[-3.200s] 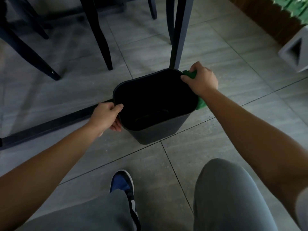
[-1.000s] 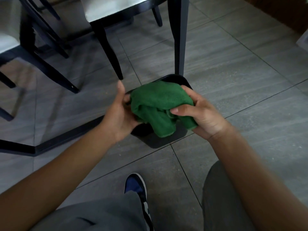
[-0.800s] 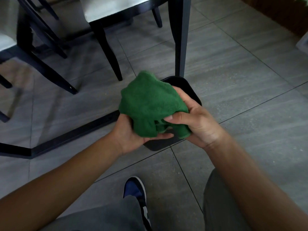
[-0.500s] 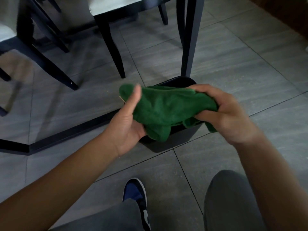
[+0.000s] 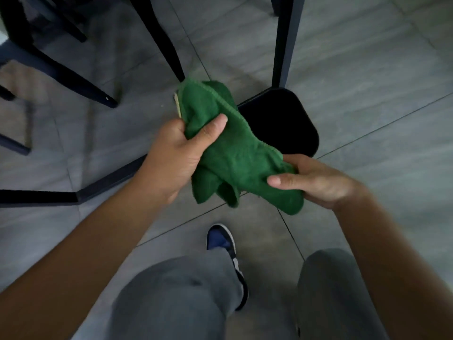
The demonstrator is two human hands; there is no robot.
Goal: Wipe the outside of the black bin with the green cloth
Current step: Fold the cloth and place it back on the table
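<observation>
The green cloth [image 5: 232,153] is bunched and stretched between both hands in mid-air, above the floor. My left hand [image 5: 179,153] pinches its upper left end with the thumb on top. My right hand [image 5: 316,180] grips its lower right end. The black bin [image 5: 284,119] stands upright on the tiled floor just behind the cloth. Only its open top and right rim show; its left and near sides are hidden by the cloth and hands. Neither hand touches the bin.
A black table leg [image 5: 282,42] stands right behind the bin, and a slanted chair leg [image 5: 161,38] to its left. A black floor bar [image 5: 107,180] runs under my left wrist. More dark chair legs [image 5: 63,72] at upper left. My blue shoe [image 5: 223,244] is near.
Earlier my left hand held the bin's rim while the right pressed the cloth on its far side. Both hands have since lifted off and now hold the cloth, pulling it out lengthwise.
</observation>
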